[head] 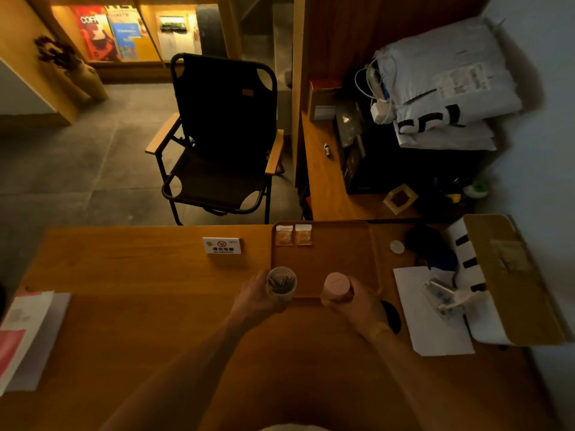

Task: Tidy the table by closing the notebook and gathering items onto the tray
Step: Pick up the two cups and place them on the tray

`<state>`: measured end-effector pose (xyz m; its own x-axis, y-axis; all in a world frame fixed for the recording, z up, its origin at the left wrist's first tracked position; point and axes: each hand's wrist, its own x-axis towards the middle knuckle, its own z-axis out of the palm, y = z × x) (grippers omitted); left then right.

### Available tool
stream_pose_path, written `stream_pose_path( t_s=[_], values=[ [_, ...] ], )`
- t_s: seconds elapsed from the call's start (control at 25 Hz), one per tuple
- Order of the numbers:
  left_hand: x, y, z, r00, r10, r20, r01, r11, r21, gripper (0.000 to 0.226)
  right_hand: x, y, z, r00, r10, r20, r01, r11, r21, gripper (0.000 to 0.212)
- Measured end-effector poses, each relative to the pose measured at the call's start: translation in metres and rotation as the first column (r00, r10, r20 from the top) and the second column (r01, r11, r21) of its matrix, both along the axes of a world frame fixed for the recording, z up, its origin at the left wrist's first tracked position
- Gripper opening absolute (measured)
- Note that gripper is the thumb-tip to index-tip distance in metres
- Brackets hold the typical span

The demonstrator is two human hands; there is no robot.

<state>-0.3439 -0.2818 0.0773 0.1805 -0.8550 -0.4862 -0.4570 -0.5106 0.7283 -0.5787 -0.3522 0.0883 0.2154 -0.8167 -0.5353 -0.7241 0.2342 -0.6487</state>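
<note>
A brown wooden tray (342, 259) lies at the table's far edge, with two small clear packets (294, 234) in its far left corner. My left hand (253, 295) grips a clear cup (281, 283) with dark leaves inside, at the tray's near left corner. My right hand (354, 298) holds a pink lidded jar (336, 284) over the tray's near edge. A closed notebook (28, 331) with a pink and white cover lies at the table's left edge.
A no-smoking sign (221, 245) stands left of the tray. Right of it are a small round lid (396, 246), white paper (429, 312), a clear plastic object (445, 298), a dark bundle (432, 247) and a cardboard box (510, 275). A black folding chair (217, 141) faces the table.
</note>
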Motion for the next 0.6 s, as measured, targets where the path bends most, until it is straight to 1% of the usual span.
stream_pose_path(
  t_s=[0.2, 0.4, 0.6],
  values=[
    [-0.035, -0.025, -0.002, 0.998, 0.056, 0.007, -0.057, 0.998, 0.011, 0.072, -0.032, -0.036, -0.005, 0.999, 0.014, 0.040, -0.013, 1.000, -0.022, 0.065],
    [-0.053, -0.049, -0.012, 0.993, 0.058, 0.105, -0.058, 0.998, -0.007, 0.068, -0.046, -0.061, -0.015, 0.999, 0.051, 0.018, -0.051, 0.998, -0.029, 0.060],
    [-0.064, -0.068, -0.031, 0.990, 0.058, 0.131, -0.054, 0.998, -0.029, 0.070, -0.048, -0.077, -0.029, 0.999, 0.040, -0.003, -0.040, 0.999, -0.032, 0.059]
  ],
)
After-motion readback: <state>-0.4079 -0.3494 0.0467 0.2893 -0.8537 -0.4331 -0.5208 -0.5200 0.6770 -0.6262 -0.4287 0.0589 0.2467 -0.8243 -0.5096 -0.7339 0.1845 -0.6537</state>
